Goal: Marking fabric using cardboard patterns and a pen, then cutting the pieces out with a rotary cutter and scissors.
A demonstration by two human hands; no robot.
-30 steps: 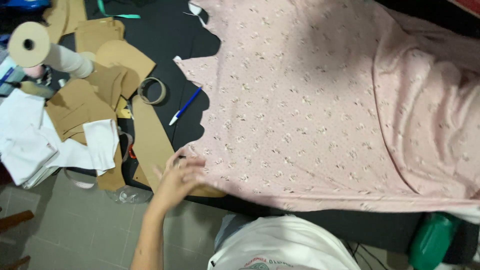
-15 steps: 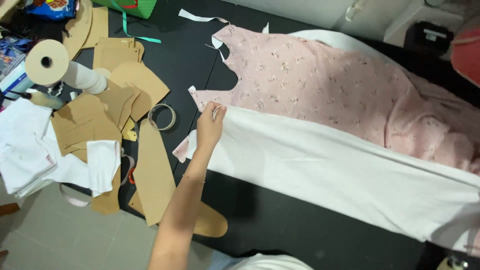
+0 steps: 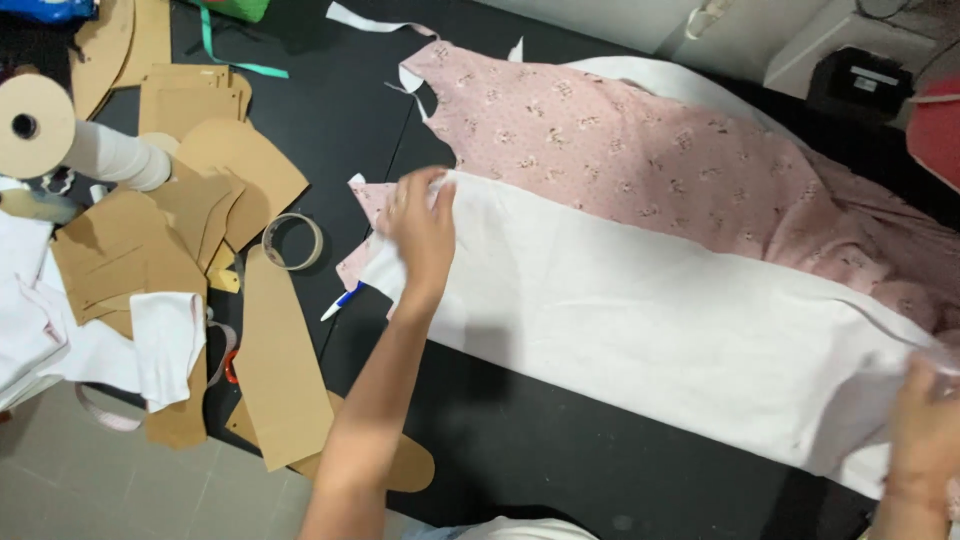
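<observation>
My left hand (image 3: 422, 235) sits on the folded fabric's (image 3: 640, 310) left end, my right hand (image 3: 925, 430) on its right end. Cardboard patterns (image 3: 270, 350), tape ring (image 3: 292, 241) and paper roll (image 3: 70, 140) lie left on the tabletop (image 3: 540, 450).

Both hands (image 3: 425, 235) on folded pink fabric (image 3: 620, 160)

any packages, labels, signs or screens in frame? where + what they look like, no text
Blue printed packet: top left corner, mostly cut off by the frame, glossy blue with some yellow.
Pale label: top right, a small rectangle on the face of a black box beside a white block.
No signs or screens show.
The left hand and right hand grip the white cloth, which carries no label.
</observation>
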